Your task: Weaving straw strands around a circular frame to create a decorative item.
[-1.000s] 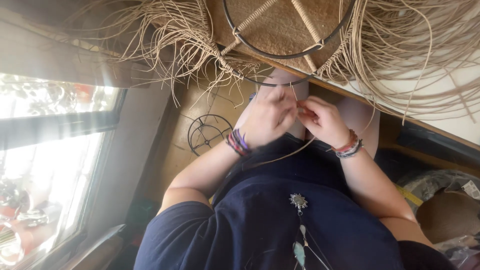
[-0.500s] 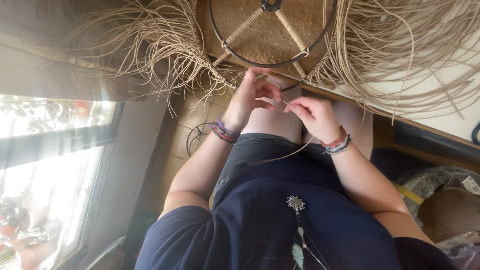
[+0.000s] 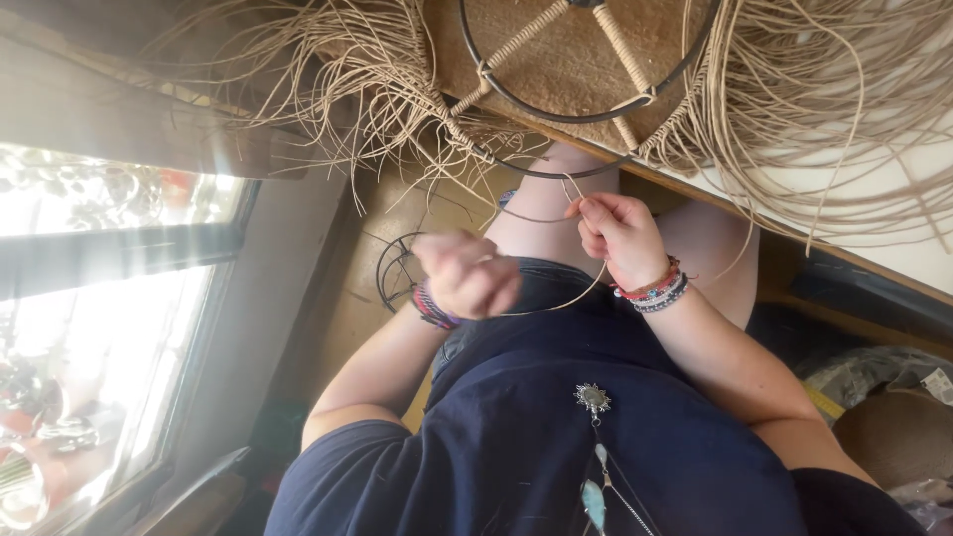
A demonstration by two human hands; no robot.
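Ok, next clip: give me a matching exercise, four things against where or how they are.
1. left hand
2. right hand
3. large metal ring
4. pendant

A. hangs on the navy shirt
B. fingers pinch a loop of tan cord below the table edge
C. lies on the table amid loose cord fringe
D. blurred fist over the lap

Pairs: 1-D, 2-B, 3-C, 4-A
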